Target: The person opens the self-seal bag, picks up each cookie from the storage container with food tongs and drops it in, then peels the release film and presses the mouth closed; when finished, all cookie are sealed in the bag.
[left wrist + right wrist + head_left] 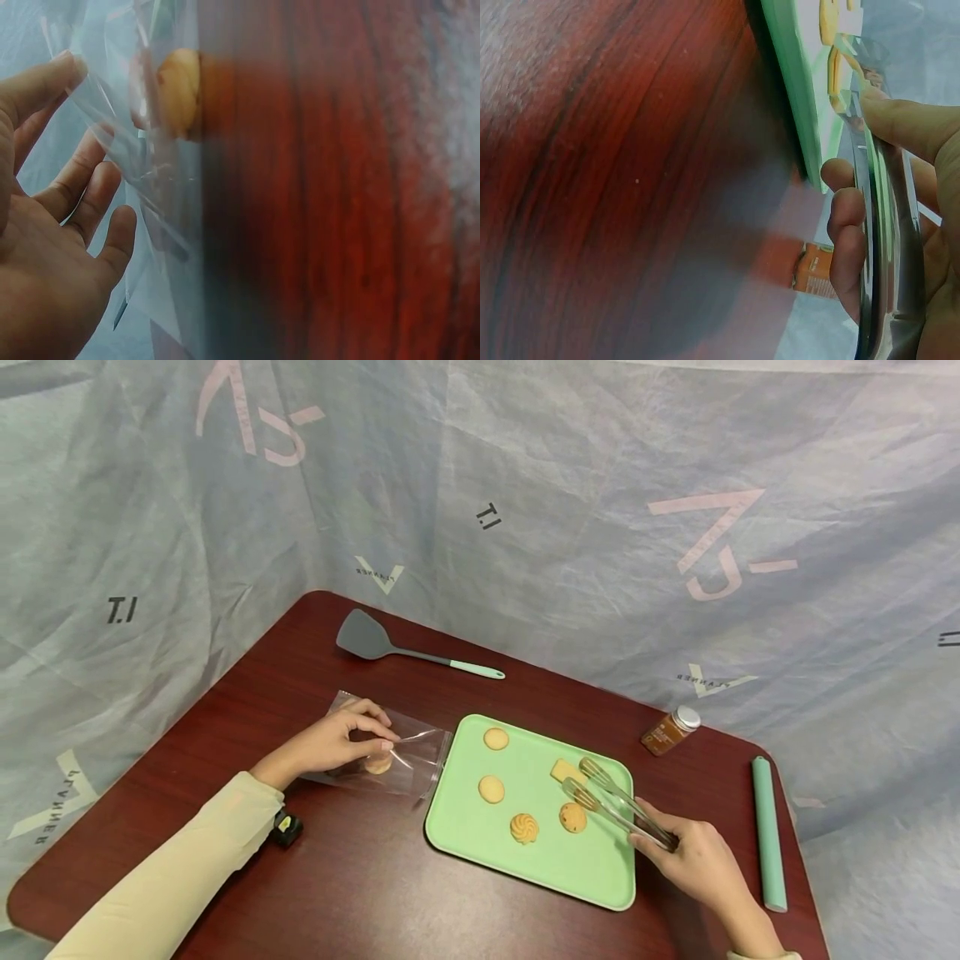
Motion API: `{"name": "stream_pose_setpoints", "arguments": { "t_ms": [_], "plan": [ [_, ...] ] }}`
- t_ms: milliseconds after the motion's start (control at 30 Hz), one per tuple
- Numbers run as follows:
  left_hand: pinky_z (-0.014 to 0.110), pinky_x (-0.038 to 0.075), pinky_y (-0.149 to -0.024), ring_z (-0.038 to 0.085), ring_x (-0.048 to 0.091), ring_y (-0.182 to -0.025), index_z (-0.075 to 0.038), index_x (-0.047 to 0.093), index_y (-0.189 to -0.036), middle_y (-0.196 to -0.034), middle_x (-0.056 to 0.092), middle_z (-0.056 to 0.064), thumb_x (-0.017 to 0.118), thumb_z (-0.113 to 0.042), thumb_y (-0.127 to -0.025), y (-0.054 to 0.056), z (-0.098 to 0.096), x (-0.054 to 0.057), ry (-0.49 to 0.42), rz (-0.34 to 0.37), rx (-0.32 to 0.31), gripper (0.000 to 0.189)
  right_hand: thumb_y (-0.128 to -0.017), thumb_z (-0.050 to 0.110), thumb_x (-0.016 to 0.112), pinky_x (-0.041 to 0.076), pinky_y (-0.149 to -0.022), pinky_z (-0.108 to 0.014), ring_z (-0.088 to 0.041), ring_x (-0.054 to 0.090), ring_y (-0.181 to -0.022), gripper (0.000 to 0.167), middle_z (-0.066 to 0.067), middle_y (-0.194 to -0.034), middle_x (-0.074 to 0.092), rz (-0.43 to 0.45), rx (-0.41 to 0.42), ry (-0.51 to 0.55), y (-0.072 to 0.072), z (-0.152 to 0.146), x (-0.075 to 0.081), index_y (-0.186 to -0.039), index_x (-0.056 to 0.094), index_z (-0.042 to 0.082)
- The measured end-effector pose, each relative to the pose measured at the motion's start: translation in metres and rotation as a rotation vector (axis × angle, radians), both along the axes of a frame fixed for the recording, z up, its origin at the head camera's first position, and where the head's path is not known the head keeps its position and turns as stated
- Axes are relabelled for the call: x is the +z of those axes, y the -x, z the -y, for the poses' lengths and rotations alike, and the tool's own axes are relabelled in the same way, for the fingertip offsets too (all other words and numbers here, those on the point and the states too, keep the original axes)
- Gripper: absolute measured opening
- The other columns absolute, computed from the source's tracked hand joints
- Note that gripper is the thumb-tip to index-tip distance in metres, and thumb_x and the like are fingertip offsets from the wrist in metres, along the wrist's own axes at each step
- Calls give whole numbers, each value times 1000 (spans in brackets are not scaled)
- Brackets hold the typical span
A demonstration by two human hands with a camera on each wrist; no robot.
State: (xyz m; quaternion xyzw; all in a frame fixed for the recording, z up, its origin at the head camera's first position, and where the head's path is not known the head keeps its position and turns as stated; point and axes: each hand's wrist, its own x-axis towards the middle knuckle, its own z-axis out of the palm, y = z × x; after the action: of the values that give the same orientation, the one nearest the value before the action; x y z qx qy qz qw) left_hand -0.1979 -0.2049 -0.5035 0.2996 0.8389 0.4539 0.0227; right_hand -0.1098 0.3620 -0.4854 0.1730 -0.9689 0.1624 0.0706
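On the left, my left hand (337, 742) pinches the upper film of a clear plastic bag (420, 767) between thumb and fingertips. A pale round cookie (378, 765) shows through the film under the hand; the left wrist view has this cookie (180, 90) too. My right hand (701, 860) grips metal tongs (621, 820), whose two heads are spread apart over a green tray (465, 827). The tong heads overlap a rectangular cookie (564, 770). Nearby on the tray lie a face-like round cookie (573, 817), a swirled cookie (524, 828) and two plain round cookies (492, 789).
A grey spatula (365, 637) with a mint handle lies along the table's back edge. Behind the tray's right corner is a small brown jar (667, 733) with a white lid. A green rolling pin (768, 835) lies by the right edge. Printed grey sheeting surrounds the table.
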Motion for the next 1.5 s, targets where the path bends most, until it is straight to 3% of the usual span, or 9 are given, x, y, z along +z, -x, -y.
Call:
{"name": "stream_pose_setpoints", "arguments": {
  "t_ms": [167,433,733,1167,1500],
  "plan": [
    [46,43,-91,26,49,-116,-10,80,-109,-118,60,11,76,-17,-94,0,-1,1,-3,8,-4,17,-87,41,82,36,-55,-29,-4,44,-59,50,24,-50,37,-15,4,-9,1,1,-1,-131,72,19],
    [48,44,-88,26,49,-113,-10,80,-107,-118,60,12,76,-17,-94,1,-2,1,-5,16,-2,15,-85,35,85,32,-50,-27,-2,36,-53,46,25,-51,37,-45,17,-6,1,1,-1,-128,74,21],
    [45,45,-85,25,49,-113,-10,80,-107,-117,60,10,77,-17,-93,1,-3,1,0,12,1,16,-82,26,88,37,-51,-26,0,42,-56,45,21,-64,60,-95,57,43,1,3,-3,-124,76,19],
    [36,48,-81,25,49,-111,-11,80,-110,-119,60,12,77,-15,-93,0,-3,3,-15,24,-3,17,-81,24,89,31,-49,-18,1,37,-52,44,28,-58,48,-97,93,119,2,13,-1,-122,76,14],
    [39,48,-82,27,49,-113,-11,80,-110,-121,60,11,76,-13,-94,1,-4,2,-34,41,-3,17,-81,20,89,29,-47,-14,4,34,-50,45,24,-57,44,-88,211,190,9,44,2,-124,75,15]
  ]
}}
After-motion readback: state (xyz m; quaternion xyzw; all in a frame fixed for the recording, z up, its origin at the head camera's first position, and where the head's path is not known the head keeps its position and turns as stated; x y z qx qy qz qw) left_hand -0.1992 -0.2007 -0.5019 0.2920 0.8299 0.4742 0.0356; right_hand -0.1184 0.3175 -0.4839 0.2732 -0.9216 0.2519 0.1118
